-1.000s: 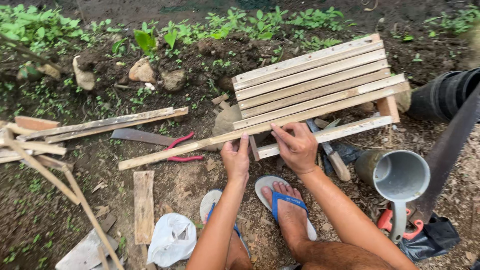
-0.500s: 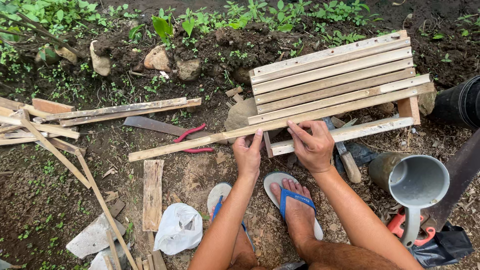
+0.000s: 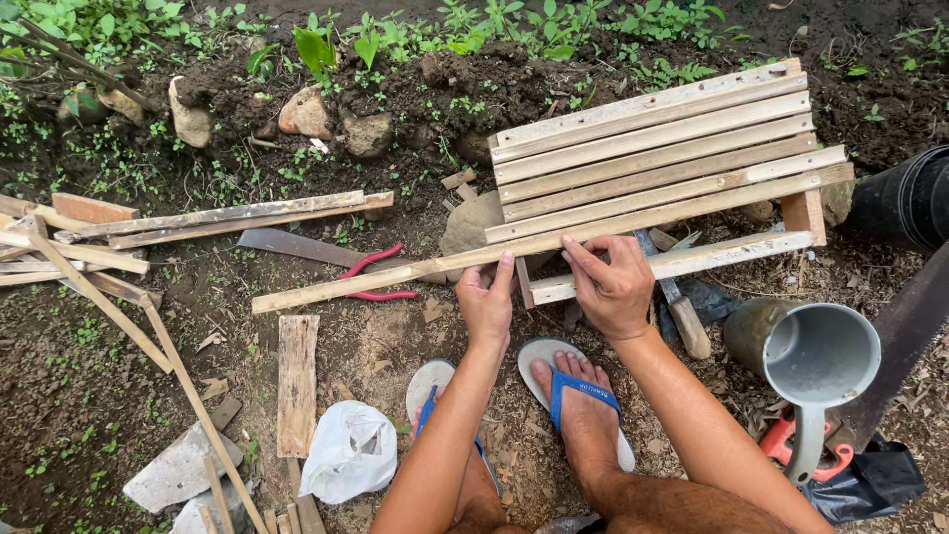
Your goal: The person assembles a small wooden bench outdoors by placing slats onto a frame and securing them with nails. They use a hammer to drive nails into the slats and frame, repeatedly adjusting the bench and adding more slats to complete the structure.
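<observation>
Together, left hand [image 3: 486, 302] and right hand [image 3: 613, 287] each keep a closed grip on the long rough wooden slat [image 3: 395, 277].

Both forearms are bare, with no sleeves, watch or rings to be seen on the left hand [image 3: 486, 302] or the right hand [image 3: 613, 287]. The legs are bare as well, knees and shins uncovered at the bottom of the view. On the feet are flip-flops with pale, worn grey-white soles and blue straps: the right one [image 3: 578, 396] shows its blue Y-strap across the toes, with small light lettering too small to read, and the left one [image 3: 432, 391] shows mostly its pale sole and a bit of blue strap.
</observation>
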The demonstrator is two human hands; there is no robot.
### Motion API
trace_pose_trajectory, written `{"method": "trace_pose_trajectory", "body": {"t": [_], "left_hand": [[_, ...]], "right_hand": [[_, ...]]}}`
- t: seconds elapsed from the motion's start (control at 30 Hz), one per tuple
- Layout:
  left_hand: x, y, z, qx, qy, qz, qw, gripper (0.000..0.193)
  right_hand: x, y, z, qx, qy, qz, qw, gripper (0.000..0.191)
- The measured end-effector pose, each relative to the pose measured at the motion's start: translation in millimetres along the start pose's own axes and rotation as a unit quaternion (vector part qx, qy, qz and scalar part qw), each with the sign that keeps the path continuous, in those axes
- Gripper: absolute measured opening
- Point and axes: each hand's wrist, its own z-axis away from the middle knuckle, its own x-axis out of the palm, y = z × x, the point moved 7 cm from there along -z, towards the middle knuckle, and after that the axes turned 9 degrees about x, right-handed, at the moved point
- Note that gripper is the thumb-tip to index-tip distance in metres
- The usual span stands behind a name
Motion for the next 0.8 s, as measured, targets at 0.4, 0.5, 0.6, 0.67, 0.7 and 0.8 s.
{"method": "trace_pose_trajectory", "body": {"t": [0.4,0.5,0.6,0.67,0.7,0.8], "left_hand": [[-3.1,-3.7,-2.9,0.026,-0.007,-0.027,0.999,0.023],[-3.5,-6.0,-5.0,0.040,-0.002,-0.021,0.999,0.023],[-1.8,-2.4,-6.4,0.051,-0.005,0.003,0.999,0.023],[-0.8,11.1,-5.5,0.094,-0.010,-0.014,0.995,0.025],[-3.4,16.0,-4.1,0.085,0.004,-0.078,0.993,0.026],[-9.1,38.6,5.8,0.047,0.009,-0.246,0.968,0.030]], "right_hand": [[5.4,-15.5,0.0,-0.046,-0.027,0.009,0.999,0.037],[17.9,-30.1,5.9,-0.085,-0.062,0.015,0.994,0.037],[29.6,-40.6,10.6,-0.099,-0.076,0.046,0.991,0.039],[35.0,-45.6,12.8,-0.102,-0.080,0.055,0.990,0.038],[35.7,-46.5,13.5,-0.101,-0.078,0.060,0.990,0.035],[33.6,-47.6,14.6,-0.112,-0.060,0.063,0.990,0.038]]}}
